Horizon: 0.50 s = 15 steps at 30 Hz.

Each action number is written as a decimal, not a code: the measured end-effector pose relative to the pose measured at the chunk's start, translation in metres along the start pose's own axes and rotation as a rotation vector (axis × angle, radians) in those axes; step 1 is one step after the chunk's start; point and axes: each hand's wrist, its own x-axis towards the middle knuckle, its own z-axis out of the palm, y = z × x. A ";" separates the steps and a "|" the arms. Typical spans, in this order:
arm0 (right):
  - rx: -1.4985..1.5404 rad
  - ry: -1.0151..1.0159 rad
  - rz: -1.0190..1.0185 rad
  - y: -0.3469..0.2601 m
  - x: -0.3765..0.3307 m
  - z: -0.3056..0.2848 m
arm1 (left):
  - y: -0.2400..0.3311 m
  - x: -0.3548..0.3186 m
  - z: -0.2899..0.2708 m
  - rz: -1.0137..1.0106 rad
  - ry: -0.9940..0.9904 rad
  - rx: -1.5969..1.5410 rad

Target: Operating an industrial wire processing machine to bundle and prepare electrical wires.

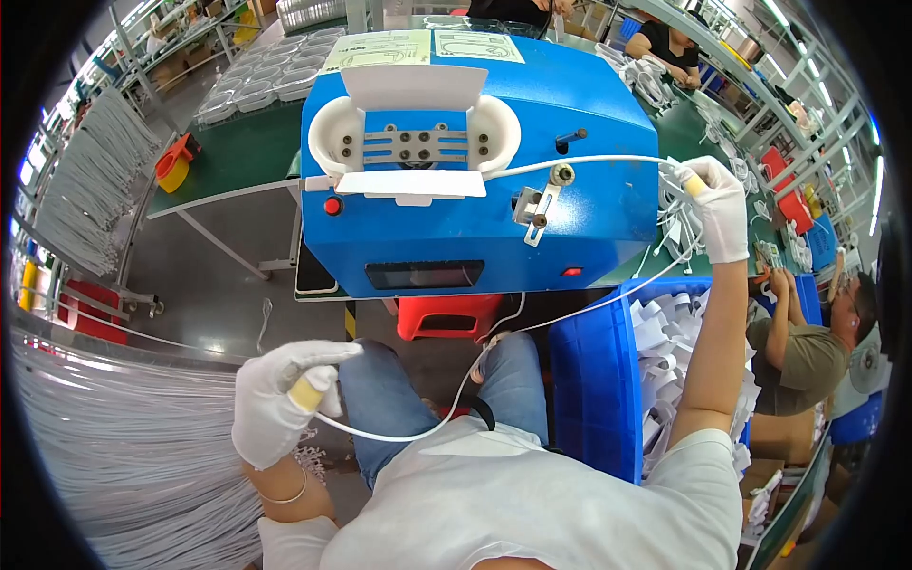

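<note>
"Left hand (282, 404)?"
"I note it at eight o'clock, gripping white cable (408, 439)."
"Right hand (719, 211)?"
"At two, pinching cable."
"Cable's position?"
"One stretch joins the blue machine (418, 237) at twelve to that hand; another sags toward six."

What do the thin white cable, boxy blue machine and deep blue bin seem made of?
Thin white cable: probably soft plastic sheathing, smooth, bending loosely.
Boxy blue machine: housing likely painted metal, given glossy highlights.
Deep blue bin: apparently moulded plastic, smooth, uniformly coloured.
</note>
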 end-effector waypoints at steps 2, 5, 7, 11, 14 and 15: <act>0.000 -0.059 0.049 -0.008 -0.009 -0.004 | -0.005 -0.001 0.000 0.006 -0.047 -0.016; 0.049 -0.143 0.044 -0.016 -0.018 -0.002 | -0.006 -0.002 0.002 -0.040 -0.165 -0.043; 0.119 -0.164 -0.015 -0.021 -0.021 0.000 | -0.010 -0.001 0.003 -0.166 -0.299 -0.069; 0.069 -0.175 0.032 -0.022 -0.020 0.003 | -0.023 0.005 0.018 -0.359 -0.455 0.008; 0.099 -0.180 0.029 -0.021 -0.019 0.003 | -0.034 0.010 0.035 -0.383 -0.562 0.026; 0.091 -0.184 0.035 -0.020 -0.020 0.004 | -0.035 0.013 0.040 -0.409 -0.618 0.099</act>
